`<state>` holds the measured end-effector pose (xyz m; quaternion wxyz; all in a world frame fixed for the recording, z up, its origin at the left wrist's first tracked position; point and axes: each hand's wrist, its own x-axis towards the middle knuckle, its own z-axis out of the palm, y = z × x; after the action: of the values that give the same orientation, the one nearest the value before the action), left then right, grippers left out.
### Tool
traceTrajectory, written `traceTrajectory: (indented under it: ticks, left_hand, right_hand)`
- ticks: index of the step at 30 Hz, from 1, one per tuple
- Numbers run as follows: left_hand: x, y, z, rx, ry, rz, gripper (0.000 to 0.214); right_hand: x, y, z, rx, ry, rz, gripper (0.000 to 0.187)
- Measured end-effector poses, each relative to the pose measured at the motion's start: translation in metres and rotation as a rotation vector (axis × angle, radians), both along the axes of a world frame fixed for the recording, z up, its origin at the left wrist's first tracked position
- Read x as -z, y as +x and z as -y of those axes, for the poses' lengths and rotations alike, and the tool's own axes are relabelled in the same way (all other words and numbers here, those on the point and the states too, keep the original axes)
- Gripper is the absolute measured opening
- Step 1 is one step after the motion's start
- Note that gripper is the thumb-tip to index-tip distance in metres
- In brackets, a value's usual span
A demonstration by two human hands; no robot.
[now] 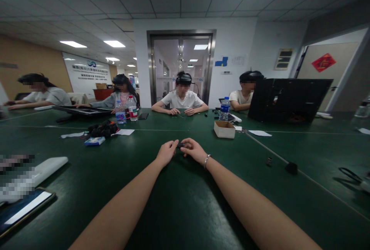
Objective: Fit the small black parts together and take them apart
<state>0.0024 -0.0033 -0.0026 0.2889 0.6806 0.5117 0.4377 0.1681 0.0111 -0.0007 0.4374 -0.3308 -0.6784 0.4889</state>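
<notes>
Both hands meet just above the green table (173,188), in the middle of the view. A small dark piece (180,145) lies between my fingertips; it is too small for me to tell its kind. My left hand (167,152) pinches it from the left side, thumb and fingers pressed together. From the right, my right hand (195,150) grips it with curled fingers; a silver bracelet (207,161) is on that wrist. Parts of the piece are covered by the fingers.
An open cardboard box (224,130) stands ahead right, near a water bottle (224,108). Black gear (103,128) and a blue-white packet (95,141) lie ahead left. A phone (26,207) is at near left. A small metallic object (269,161) lies right. Several people sit across.
</notes>
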Motion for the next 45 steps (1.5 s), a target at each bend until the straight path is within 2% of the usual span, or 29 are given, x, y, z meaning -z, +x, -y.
traceTrajectory:
  ticks: [6, 12, 16, 21, 24, 28, 34, 37, 40, 43, 45]
  left_hand:
    - [0.001, 0.001, -0.001, -0.013, 0.091, 0.040, 0.036]
    - [-0.007, 0.004, 0.003, 0.104, 0.176, 0.153, 0.021]
    - [-0.009, 0.003, 0.002, 0.114, 0.148, 0.166, 0.021]
    - [-0.007, 0.001, -0.002, 0.073, 0.116, 0.225, 0.022]
    - [-0.007, 0.000, -0.002, 0.086, 0.097, 0.230, 0.025]
    - [-0.010, 0.000, -0.001, 0.114, 0.075, 0.270, 0.024]
    - [-0.011, 0.000, -0.001, 0.094, 0.058, 0.314, 0.025]
    - [-0.012, -0.001, 0.000, 0.120, 0.068, 0.342, 0.034]
    - [-0.011, 0.000, 0.000, 0.088, -0.018, 0.335, 0.044]
    - [-0.009, 0.001, -0.002, 0.037, -0.134, 0.315, 0.040]
    - [-0.008, 0.001, -0.003, 0.036, -0.150, 0.296, 0.038]
  right_hand:
    - [-0.003, -0.001, 0.002, 0.053, -0.038, 0.023, 0.036]
    - [-0.006, 0.000, 0.002, 0.093, -0.073, 0.081, 0.041]
    - [-0.009, -0.001, 0.005, 0.110, -0.107, 0.084, 0.042]
    - [-0.013, 0.000, 0.009, 0.111, -0.103, 0.051, 0.030]
    - [-0.012, 0.001, 0.009, 0.102, -0.066, 0.044, 0.033]
    - [-0.008, 0.000, 0.005, 0.103, -0.081, 0.054, 0.028]
    - [-0.005, 0.001, 0.002, 0.067, -0.070, 0.046, 0.031]
    - [-0.005, 0.001, 0.002, 0.056, -0.068, 0.044, 0.031]
    - [-0.005, 0.001, 0.001, 0.054, -0.077, 0.042, 0.030]
    - [-0.003, 0.001, 0.000, 0.060, -0.085, 0.041, 0.030]
    - [-0.002, 0.001, -0.001, 0.059, -0.079, 0.043, 0.030]
